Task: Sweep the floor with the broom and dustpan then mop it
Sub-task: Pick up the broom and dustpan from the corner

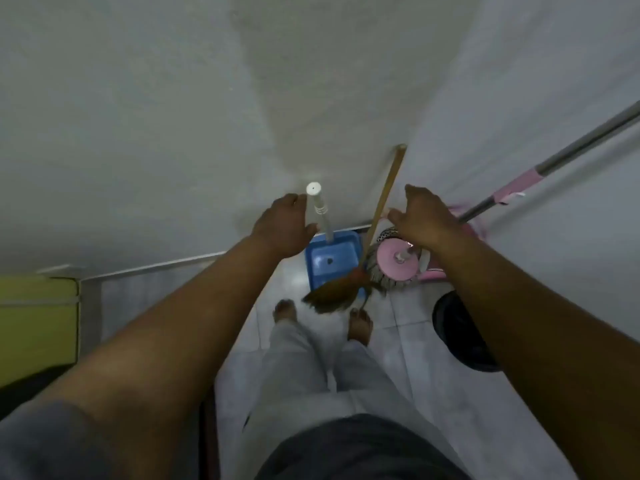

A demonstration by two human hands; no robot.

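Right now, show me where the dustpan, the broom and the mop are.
dustpan [341, 252]: head view, on the blue pan's inner floor.
broom [382, 202]: head view, midway along the wooden handle.
mop [388, 262]: head view, on the pink disc of its head.

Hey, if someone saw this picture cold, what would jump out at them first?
Two bare arms reach in from below: the left hand beside the white handle of the blue dustpan, the right hand next to the wooden broom leaning in the corner. Right of them stands a pink mop, its pole slanting up along the right wall.
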